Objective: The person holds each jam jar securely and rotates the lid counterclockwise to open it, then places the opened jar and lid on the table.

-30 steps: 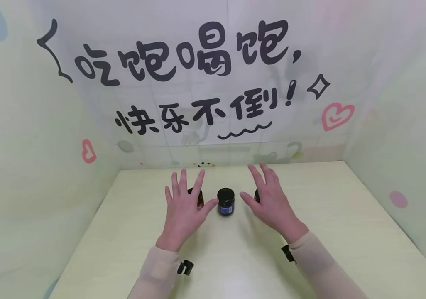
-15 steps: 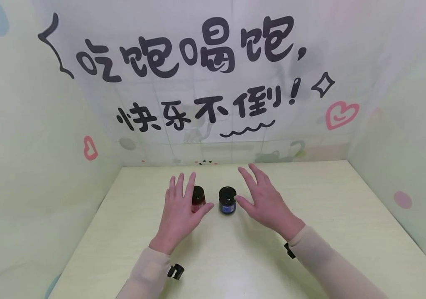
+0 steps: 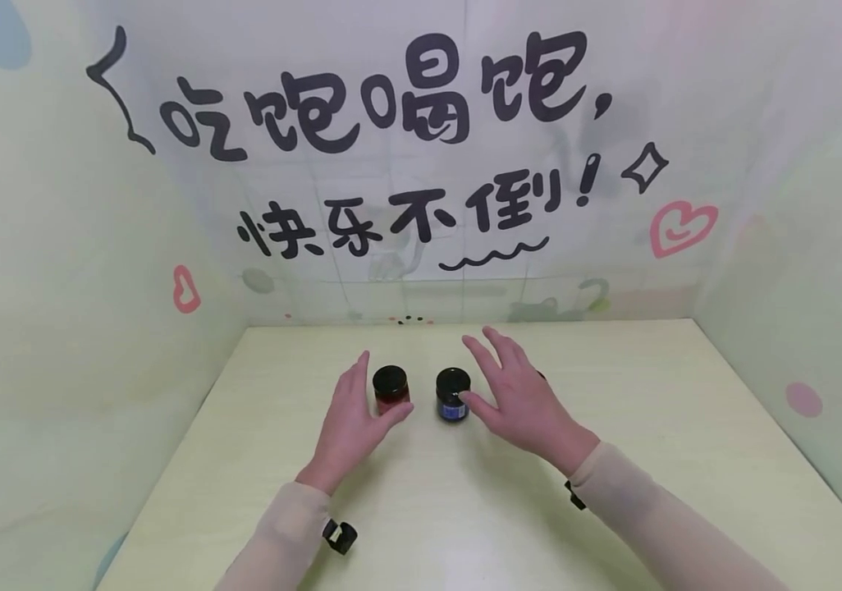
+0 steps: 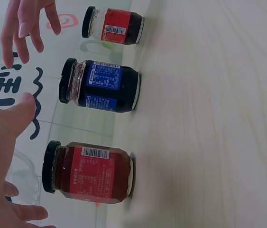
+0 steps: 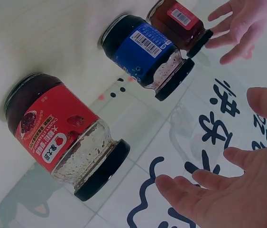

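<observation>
Three glass jars with black lids stand upright in a row. My left hand (image 3: pixel 347 427) is beside the left jar (image 3: pixel 391 382), which has reddish-brown contents and a red label; its fingers extend along the jar's left side and its thumb crosses in front. In the middle is a dark jar (image 3: pixel 453 386) with a blue label. My right hand (image 3: pixel 528 406) hovers right of it, fingers spread and thumb overlapping it in the head view. Mostly hidden behind that hand, the right jar (image 5: pixel 59 128) shows a red strawberry label and partly clear glass in the right wrist view.
The jars are on a pale wooden table (image 3: pixel 421 509), toward its back. A printed cloth backdrop (image 3: pixel 347 287) with large black characters rises behind, and pale side walls (image 3: pixel 798 328) flank the table. Black straps (image 3: pixel 340 536) are at both wrists.
My left hand has moved from over the left jar to its left side, uncovering it, and its fingers have drawn together. My right hand has shifted left toward the middle jar.
</observation>
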The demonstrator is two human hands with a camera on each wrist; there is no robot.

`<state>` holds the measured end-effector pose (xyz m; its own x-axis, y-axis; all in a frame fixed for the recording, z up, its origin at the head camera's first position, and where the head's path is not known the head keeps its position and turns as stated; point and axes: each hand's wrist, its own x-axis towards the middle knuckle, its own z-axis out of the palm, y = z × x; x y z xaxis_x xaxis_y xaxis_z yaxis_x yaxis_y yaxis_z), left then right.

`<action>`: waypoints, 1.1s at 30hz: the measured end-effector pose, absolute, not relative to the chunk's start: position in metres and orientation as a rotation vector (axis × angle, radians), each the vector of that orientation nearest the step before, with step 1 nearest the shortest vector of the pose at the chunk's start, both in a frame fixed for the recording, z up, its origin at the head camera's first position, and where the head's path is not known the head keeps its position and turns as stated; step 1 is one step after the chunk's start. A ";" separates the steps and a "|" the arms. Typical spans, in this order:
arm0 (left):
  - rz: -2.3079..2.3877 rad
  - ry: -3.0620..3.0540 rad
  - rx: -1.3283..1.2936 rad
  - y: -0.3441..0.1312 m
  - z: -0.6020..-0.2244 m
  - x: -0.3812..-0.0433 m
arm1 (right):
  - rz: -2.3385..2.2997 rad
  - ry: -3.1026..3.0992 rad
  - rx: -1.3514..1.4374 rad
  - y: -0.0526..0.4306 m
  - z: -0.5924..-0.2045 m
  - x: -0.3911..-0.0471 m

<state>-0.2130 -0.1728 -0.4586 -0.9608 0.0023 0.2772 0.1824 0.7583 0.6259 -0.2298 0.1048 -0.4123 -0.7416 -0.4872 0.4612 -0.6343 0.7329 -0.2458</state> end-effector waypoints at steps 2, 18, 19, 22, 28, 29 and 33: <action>-1.115 -2.688 -0.110 -0.174 -0.461 -0.215 | 0.566 -2.574 0.873 0.103 -0.413 -0.230; -1.672 -2.541 0.072 -0.168 -0.478 -0.234 | 0.618 -2.589 0.912 0.089 -0.412 -0.235; -1.669 -2.540 0.075 -0.168 -0.480 -0.235 | 0.617 -2.591 0.914 0.088 -0.412 -0.235; -1.634 -2.545 0.089 -0.168 -0.484 -0.237 | 0.614 -2.600 0.924 0.085 -0.411 -0.235; -1.567 -2.544 0.079 -0.169 -0.490 -0.240 | 0.609 -2.603 0.921 0.081 -0.410 -0.234; -1.554 -2.546 0.076 -0.169 -0.490 -0.240 | 0.614 -2.601 0.921 0.081 -0.410 -0.234; -1.499 -2.557 0.078 -0.170 -0.494 -0.242 | 0.610 -2.604 0.920 0.079 -0.412 -0.234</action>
<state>-0.2424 -0.1699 -0.4944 -0.9830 -0.1341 0.1253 0.0438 0.4916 0.8697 -0.2344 0.0794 -0.4118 -0.7450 -0.5177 0.4206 -0.6507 0.7028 -0.2875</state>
